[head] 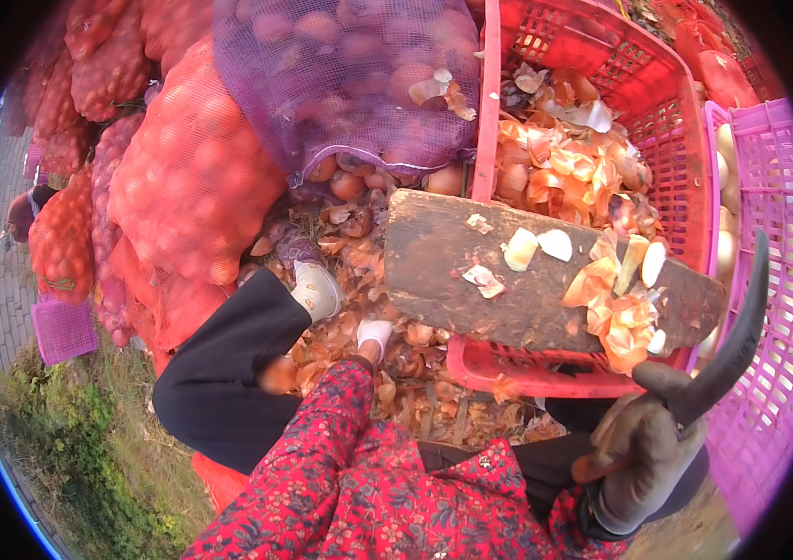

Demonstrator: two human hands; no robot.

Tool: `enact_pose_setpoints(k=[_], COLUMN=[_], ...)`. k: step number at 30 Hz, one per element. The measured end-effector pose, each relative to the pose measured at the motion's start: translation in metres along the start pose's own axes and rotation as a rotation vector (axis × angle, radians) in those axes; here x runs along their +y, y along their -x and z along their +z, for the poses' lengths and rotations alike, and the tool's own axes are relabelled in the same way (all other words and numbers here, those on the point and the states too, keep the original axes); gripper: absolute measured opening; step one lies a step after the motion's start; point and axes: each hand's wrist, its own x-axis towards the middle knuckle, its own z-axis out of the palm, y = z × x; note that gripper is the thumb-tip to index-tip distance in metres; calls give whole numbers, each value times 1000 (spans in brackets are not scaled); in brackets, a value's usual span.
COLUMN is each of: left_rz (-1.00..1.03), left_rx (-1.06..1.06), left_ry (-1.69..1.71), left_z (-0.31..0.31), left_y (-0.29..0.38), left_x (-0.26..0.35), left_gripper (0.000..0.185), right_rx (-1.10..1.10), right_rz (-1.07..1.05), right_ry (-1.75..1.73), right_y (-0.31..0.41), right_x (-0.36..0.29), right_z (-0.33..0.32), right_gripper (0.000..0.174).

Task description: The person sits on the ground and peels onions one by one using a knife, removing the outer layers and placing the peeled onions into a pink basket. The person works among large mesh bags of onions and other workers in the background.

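Observation:
My right hand point(641, 441), in a dirty dark glove, grips a curved blade like a sickle point(739, 336) at the lower right, its tip pointing up. My left hand point(375, 332) reaches down in a pale glove above loose onion skins point(340, 343); its fingers are not distinct. A worn wooden board point(452, 273) lies across a red plastic crate point(676, 140). White onion pieces point(555, 244) and orange onion skins point(624, 322) lie on the board. Onions and heaped skins point(571, 164) fill part of the crate behind it.
A purple mesh sack of onions point(347, 77) stands behind the board, beside bulging red mesh sacks point(193, 161). Purple crates point(774, 210) stand at the right, with peeled onions point(727, 182) inside. My bent leg point(228, 378) and foot point(316, 290) are at the left.

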Motion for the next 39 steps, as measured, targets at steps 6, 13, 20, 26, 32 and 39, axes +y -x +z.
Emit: enact_pose_setpoints(k=[6,13,20,26,32,39], left_rz=[-366,119,216,875,913,846], left_rx=[-100,73,-4,-69,153,620], left_ry=[1492,1597,2023,1858,1627,1000], left_z=[-51,-20,-127,-260,-375,-411], left_y=[31,18,82,200,238,232], left_x=[8,-63,-12,72,198,215], left_gripper=[28,37,60,66,66,57], right_rx=[103,17,-18,6,72,118], right_rz=[55,95,32,-48,-104,-80], right_ry=[-87,-75,-135,-233,-289,-248], right_y=[6,11,17,20,20,16], right_x=[-3,-23,-23,-29,-35,-26], right_z=[2,3,-13,-33,-46,-46], right_gripper=[35,35,34,35,32,31])
